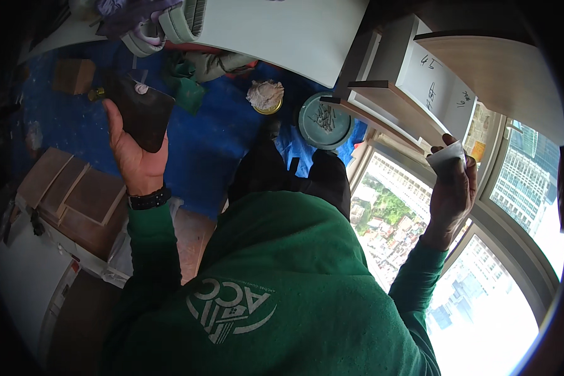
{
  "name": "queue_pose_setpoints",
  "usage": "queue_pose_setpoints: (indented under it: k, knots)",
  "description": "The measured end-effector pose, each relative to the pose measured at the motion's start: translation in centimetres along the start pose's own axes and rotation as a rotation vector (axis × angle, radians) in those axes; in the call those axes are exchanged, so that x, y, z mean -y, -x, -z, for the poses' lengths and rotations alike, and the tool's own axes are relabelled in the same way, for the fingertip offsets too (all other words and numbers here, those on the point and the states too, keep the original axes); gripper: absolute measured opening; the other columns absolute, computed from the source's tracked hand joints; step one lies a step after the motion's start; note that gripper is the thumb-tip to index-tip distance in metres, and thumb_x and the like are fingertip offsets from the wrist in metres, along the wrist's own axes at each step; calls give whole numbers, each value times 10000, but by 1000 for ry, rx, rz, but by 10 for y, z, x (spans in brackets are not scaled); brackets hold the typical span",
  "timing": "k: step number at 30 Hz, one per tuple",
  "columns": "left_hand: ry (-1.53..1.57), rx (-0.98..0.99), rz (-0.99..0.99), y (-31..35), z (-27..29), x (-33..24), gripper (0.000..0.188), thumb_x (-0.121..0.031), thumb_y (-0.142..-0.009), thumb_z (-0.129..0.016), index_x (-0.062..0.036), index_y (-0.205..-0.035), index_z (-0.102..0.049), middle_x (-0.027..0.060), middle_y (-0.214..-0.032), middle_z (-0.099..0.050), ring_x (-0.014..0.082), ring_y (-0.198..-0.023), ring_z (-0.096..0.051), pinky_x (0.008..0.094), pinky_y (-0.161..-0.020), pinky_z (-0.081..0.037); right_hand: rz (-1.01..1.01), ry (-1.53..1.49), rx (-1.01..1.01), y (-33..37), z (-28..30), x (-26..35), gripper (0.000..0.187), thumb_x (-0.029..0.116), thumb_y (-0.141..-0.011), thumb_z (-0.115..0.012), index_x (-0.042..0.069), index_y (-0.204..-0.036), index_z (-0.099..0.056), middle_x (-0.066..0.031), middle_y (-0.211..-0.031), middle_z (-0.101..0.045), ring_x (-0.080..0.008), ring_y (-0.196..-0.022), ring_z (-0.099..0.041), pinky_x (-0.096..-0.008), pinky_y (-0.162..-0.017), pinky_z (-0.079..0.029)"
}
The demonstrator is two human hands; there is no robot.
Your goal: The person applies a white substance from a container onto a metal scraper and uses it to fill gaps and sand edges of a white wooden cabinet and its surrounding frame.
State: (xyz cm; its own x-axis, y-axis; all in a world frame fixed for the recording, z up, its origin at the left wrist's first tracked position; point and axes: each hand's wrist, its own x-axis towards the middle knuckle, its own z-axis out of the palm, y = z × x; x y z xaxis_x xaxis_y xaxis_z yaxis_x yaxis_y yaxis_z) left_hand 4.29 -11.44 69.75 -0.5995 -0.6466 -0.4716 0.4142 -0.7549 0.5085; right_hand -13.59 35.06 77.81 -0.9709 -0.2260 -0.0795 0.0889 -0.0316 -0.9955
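My left hand (pixel 138 153) is closed on the lower edge of a dark, flat board (pixel 145 118), its thumb along the side. A dab of pinkish-white paste (pixel 141 88) sits near the board's upper edge. On the right, my right hand (pixel 455 188) is raised and grips a small, pale, wedge-shaped scraper (pixel 448 159). The scraper is just below a white drawer unit (pixel 435 81) with wood-coloured edges and handwritten marks. Whether the scraper touches the unit I cannot tell.
Blue sheeting (pixel 197 150) covers the floor. On it stand a round grey-green tub (pixel 310 131) of small metal pieces and a can (pixel 265 97) topped with crumpled whitish material. Brown panels (pixel 84 194) are stacked at left. Windows (pixel 388 200) line the right; a white tabletop (pixel 276 31) lies ahead.
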Motion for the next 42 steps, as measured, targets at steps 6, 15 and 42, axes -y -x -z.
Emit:
queue_pose_setpoints:
  k: [6, 15, 42]
  knots:
    - [50, 204, 98, 0, 40, -12, 387, -386, -1022, -635, -142, -1323, -644, 0, -1284, -689, 184, -1151, -648, 401, -1037, -508, -8, 2, 77, -2, -12, -1, 203, 147, -1004, -628, 20, -1163, -636, -246, -1271, -667, -313, -1208, -643, -438, -1040, -515]
    - [36, 207, 150, -26, -50, 53, 377, -365, -1027, -628, -128, -1320, -637, 17, -1258, -700, 194, -1136, -659, 394, -1012, -525, -101, 117, -189, 44, 29, 6, 175, 147, -981, -673, 18, -1092, -632, -122, -1150, -686, -198, -1083, -647, -378, -1018, -493]
    - [-113, 884, 112, 31, -373, 209, 414, -339, -981, -719, -70, -1282, -629, 34, -1189, -688, 179, -1070, -680, 382, -947, -566, 526, -212, -578, -62, 201, 12, 221, 202, -976, -709, 87, -1033, -529, -99, -869, -678, -218, -649, -692, -353, -553, -592]
